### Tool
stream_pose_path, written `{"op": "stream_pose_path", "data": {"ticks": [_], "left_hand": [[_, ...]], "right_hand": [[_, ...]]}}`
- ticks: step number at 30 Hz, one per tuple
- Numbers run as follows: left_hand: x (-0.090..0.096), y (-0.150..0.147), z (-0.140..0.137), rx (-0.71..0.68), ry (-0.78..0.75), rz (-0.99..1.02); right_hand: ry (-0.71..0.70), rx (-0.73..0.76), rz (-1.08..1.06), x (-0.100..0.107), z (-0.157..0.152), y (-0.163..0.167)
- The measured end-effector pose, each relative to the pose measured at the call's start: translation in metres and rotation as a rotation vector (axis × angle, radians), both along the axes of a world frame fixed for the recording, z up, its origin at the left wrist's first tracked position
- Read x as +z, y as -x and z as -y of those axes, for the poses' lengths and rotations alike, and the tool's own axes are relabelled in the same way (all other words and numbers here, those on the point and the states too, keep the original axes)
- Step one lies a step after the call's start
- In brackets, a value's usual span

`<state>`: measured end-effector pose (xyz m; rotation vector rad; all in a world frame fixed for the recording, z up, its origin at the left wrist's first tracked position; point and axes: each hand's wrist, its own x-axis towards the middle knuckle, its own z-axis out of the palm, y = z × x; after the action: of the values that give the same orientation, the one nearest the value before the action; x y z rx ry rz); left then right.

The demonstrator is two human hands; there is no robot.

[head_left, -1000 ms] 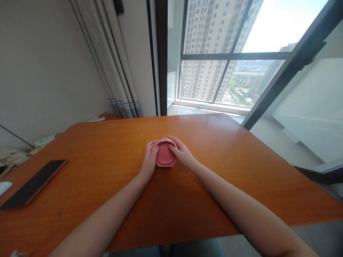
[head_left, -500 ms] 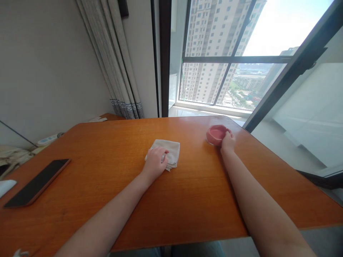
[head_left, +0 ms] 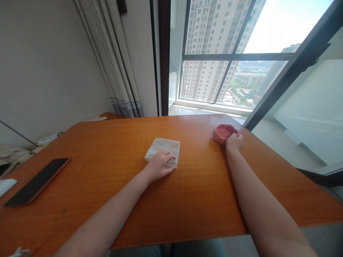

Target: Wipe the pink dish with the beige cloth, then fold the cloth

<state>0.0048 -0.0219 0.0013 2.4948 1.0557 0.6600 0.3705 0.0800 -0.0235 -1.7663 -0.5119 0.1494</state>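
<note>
Through the head view, I can't read any print on the pale device [head_left: 47,139] by the wall; it is too small. My left grip [head_left: 160,165] rests over the near right corner of the folded white cloth [head_left: 158,146], fingers curled; whether it pinches the fabric I can't tell. The cloth lies flat, layered and roughly square, mid-table. My right grip [head_left: 234,141] is clasping the right side of the pink bowl [head_left: 220,136], faceted outside with a rounded hollow, near the far right corner of the smooth, wood-grained table [head_left: 193,200].
</note>
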Motion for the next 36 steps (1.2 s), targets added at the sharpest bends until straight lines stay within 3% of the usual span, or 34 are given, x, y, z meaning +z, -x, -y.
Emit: {"op": "stream_pose_path", "data": {"ticks": [8, 10, 14, 19, 23, 26, 28, 30, 33, 36], "left_hand": [[-0.004, -0.001, -0.003, 0.168, 0.148, 0.206], [-0.006, -0.002, -0.006, 0.229, 0.218, 0.367], [-0.007, 0.001, -0.018, 0.398, 0.348, 0.877], [-0.006, 0.028, -0.041, 0.719, 0.14, 1.328], [-0.01, 0.058, -0.061, 1.059, 0.047, 1.377], [-0.014, 0.073, -0.07, 1.212, 0.05, 1.366], [-0.014, 0.08, -0.072, 1.238, 0.01, 1.349], [-0.01, 0.089, -0.07, 1.254, -0.088, 1.297], [0.003, 0.102, -0.061, 1.244, -0.312, 1.156], [0.012, 0.104, -0.05, 1.132, -0.449, 0.995]], "right_hand": [[0.201, -0.01, 0.033, 0.007, 0.002, 0.004], [0.248, -0.005, 0.048, 0.009, 0.003, 0.004], [0.323, 0.025, 0.069, 0.012, 0.004, 0.003], [0.382, 0.049, 0.055, 0.013, 0.002, 0.0], [0.355, 0.01, 0.053, 0.019, 0.007, 0.003], [0.113, -0.041, 0.243, 0.034, 0.018, 0.024], [-0.139, 0.108, 0.534, 0.045, 0.028, 0.053], [-0.235, 0.438, 0.742, 0.053, 0.041, 0.094], [-0.123, 1.008, 0.887, 0.051, 0.069, 0.164], [0.15, 1.258, 0.904, 0.036, 0.094, 0.215]]}}
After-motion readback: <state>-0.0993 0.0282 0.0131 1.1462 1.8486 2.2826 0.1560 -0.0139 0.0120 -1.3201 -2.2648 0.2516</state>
